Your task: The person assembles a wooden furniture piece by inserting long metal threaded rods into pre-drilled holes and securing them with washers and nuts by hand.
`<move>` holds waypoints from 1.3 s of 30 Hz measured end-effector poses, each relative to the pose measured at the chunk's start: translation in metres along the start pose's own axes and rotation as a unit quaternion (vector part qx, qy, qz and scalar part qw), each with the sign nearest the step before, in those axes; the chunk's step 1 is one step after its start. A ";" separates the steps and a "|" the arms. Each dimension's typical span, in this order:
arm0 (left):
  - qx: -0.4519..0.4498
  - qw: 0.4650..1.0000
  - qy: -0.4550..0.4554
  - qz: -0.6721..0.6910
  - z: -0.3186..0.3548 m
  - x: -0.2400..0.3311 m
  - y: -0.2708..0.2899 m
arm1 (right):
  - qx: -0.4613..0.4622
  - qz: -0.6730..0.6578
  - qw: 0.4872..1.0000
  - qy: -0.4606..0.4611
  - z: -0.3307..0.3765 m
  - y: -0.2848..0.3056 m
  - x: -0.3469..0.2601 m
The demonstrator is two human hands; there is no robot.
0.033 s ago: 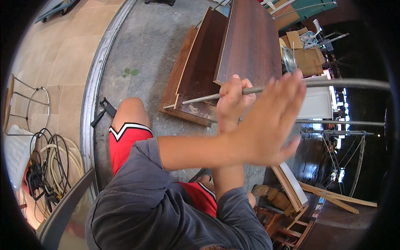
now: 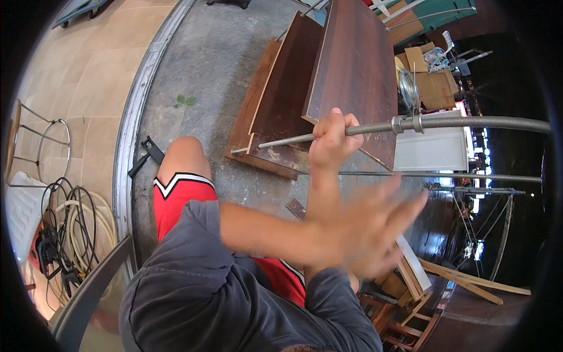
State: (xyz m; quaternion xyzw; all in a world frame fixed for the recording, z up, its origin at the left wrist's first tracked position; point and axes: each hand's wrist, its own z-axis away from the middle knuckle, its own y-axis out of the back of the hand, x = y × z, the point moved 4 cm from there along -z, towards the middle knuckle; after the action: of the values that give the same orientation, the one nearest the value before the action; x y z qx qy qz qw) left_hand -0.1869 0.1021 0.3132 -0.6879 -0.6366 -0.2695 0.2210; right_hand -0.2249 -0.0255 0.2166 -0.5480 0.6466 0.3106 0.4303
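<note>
My right hand [image 2: 332, 141] is closed in a fist around a long threaded rod [image 2: 481, 122] that runs across from the wooden pieces to the right rim. Two metal nuts sit close together on the rod, a left nut [image 2: 397, 124] and a right nut [image 2: 417, 123], just right of that fist. My left hand [image 2: 372, 229], blurred by motion, crosses over my right forearm below the rod. Its fingers are stretched out and apart, with nothing visible in them. The rod's thin left end reaches a dark brown wooden board frame [image 2: 275, 100].
A second thin rod [image 2: 469, 177] runs parallel below. A large brown panel [image 2: 355, 70] stands against the frame. Cardboard boxes [image 2: 437, 88] lie behind, wood strips [image 2: 463, 278] at lower right. Coiled cables and hoses [image 2: 85, 226] and a stool [image 2: 44, 144] are at left.
My left hand has swept down and away from the rod, uncovering the two nuts. My right hand keeps its grip on the rod; the view has shifted slightly.
</note>
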 end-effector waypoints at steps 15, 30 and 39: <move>0.099 0.989 -0.101 -0.038 -0.008 -0.001 0.013 | -0.021 -0.086 0.996 -0.028 -0.001 -0.004 0.002; 0.125 0.988 -0.059 -0.070 -0.021 -0.036 -0.002 | 0.004 -0.070 0.997 -0.014 0.002 -0.006 0.002; 0.234 0.966 -0.072 -0.088 -0.048 -0.039 0.040 | 0.007 -0.009 1.000 -0.022 0.005 -0.018 0.012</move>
State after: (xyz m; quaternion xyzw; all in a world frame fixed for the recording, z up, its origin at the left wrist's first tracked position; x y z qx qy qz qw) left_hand -0.1536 0.0377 0.3254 -0.5763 -0.7538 -0.0814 0.3050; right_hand -0.2070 -0.0299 0.2051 -0.5442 0.6338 0.3143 0.4510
